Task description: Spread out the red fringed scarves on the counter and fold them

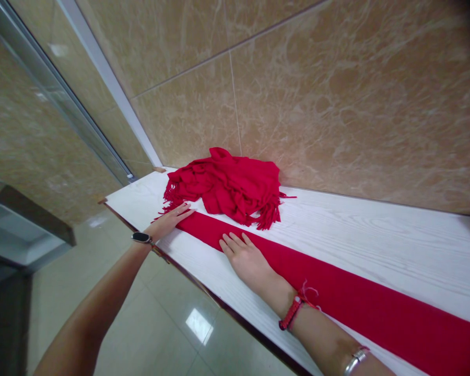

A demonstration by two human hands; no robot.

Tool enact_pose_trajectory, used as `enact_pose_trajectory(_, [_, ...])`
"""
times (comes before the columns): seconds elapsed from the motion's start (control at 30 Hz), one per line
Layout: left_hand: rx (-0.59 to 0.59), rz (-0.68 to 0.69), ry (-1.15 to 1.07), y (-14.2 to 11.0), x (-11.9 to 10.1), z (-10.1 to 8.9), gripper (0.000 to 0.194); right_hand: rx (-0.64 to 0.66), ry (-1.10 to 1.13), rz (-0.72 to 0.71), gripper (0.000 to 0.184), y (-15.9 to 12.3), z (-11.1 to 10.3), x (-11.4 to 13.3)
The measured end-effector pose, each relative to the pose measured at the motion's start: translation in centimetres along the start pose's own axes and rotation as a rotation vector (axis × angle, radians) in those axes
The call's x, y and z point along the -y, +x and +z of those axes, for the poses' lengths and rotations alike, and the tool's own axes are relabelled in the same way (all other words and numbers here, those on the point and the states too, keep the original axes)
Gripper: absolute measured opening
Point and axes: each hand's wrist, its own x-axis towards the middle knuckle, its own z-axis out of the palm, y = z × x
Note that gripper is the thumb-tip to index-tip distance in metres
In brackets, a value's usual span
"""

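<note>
A red scarf (pixel 337 282) lies in a long, flat strip along the white tabletop, running from the left end out of view at the lower right. My left hand (pixel 172 218) rests flat across the strip's far left end, near its fringe, fingers stretched out. Partway along the strip, my right hand (pixel 246 259) lies palm down on it with the fingers extended. Behind the strip sits a second red scarf (pixel 235 183), crumpled in a heap against the wall, its fringes hanging out at both sides.
The long white table (pixel 376 224) stands against a tan marble-tiled wall (pixel 317 94). Its dark front edge drops to a shiny tiled floor (pixel 156 313). A metal-framed glass panel (pixel 82 109) rises at the left. Something blurred shows at the right edge.
</note>
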Motion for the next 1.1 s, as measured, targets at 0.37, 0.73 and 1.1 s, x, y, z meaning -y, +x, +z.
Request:
enact_pose_trajectory(0.37, [-0.025,-0.104,0.115,-0.2,1.7,0.3,0.062,-0.01,-0.012,0.011,0.043,-0.2,0.0,0.1])
enact_pose_trajectory(0.73, [0.218,-0.086,0.214,-0.7,3.4,0.9,0.063,0.103,0.139,0.041,0.043,-0.2,-0.4,-0.8])
enact_pose_trajectory(1.1, [-0.06,-0.135,0.019,1.8,-5.4,-0.8,0.05,0.105,0.221,0.081,0.043,-0.9,-0.8,-0.3])
